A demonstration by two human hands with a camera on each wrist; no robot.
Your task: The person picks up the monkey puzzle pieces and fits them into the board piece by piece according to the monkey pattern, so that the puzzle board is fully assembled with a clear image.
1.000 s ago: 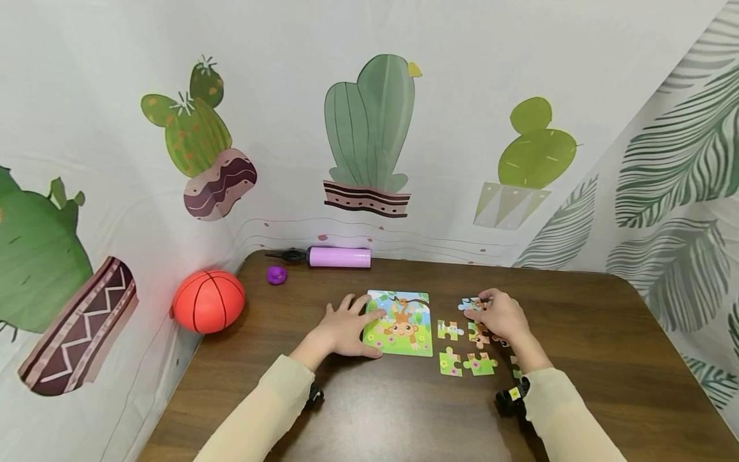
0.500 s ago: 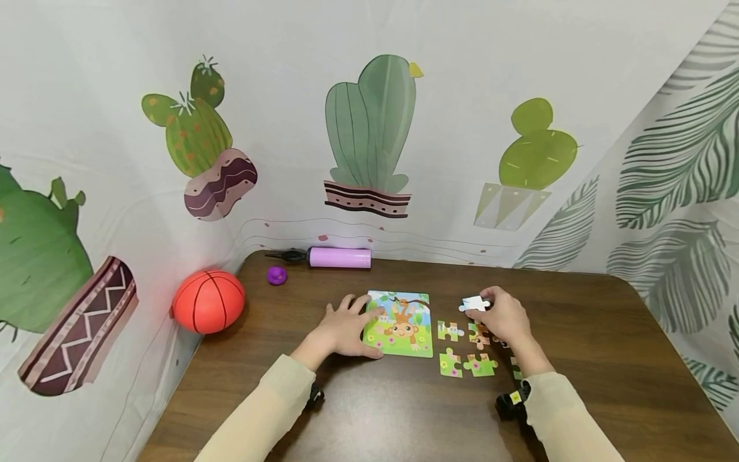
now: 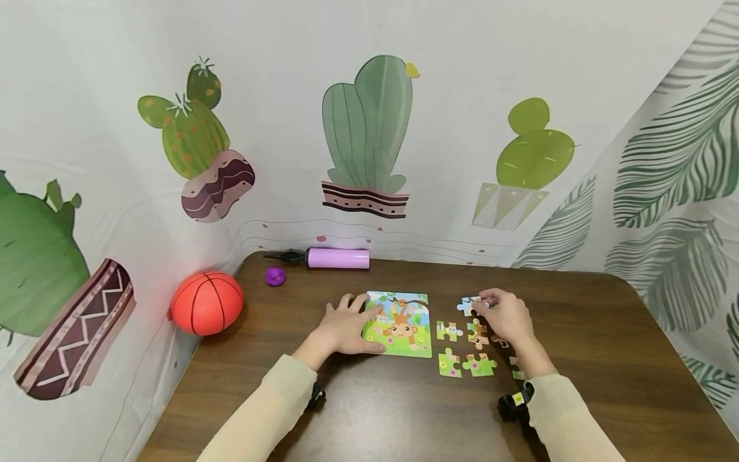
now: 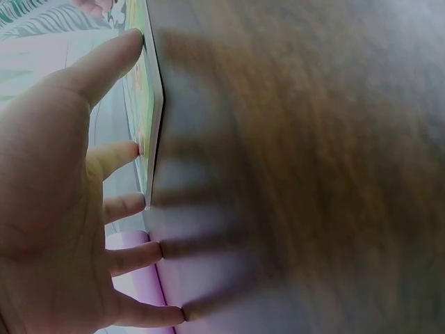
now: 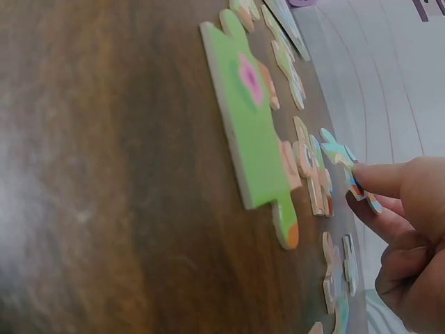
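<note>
My left hand (image 3: pixel 344 328) lies spread at the left edge of a square picture board (image 3: pixel 417 343) showing a monkey hanging from a branch. In the left wrist view its thumb and some fingertips touch the board (image 4: pixel 147 104), and the other fingers reach the table. Thumb and fingers of my right hand (image 3: pixel 509 319) pinch a jigsaw piece (image 5: pixel 341 154), mostly blue with a bit of brown, above the back of the loose pieces. Close by lie a monkey-face piece (image 3: pixel 478 337), a house piece (image 3: pixel 447 330) and two green flower pieces (image 3: pixel 480 366). My right hand partly hides others.
A purple hand pump (image 3: pixel 339 258) lies along the table's back edge, near a small purple toy (image 3: pixel 275 276). At the left edge sits a red ball (image 3: pixel 206 303). A cactus-print cloth (image 3: pixel 439 128) hangs behind the brown table (image 3: pixel 404 410).
The piece in my right hand tilts, looking white half a second ago, and now its picture shows again. My right hand stays nearly in place; the left has hardly moved.
</note>
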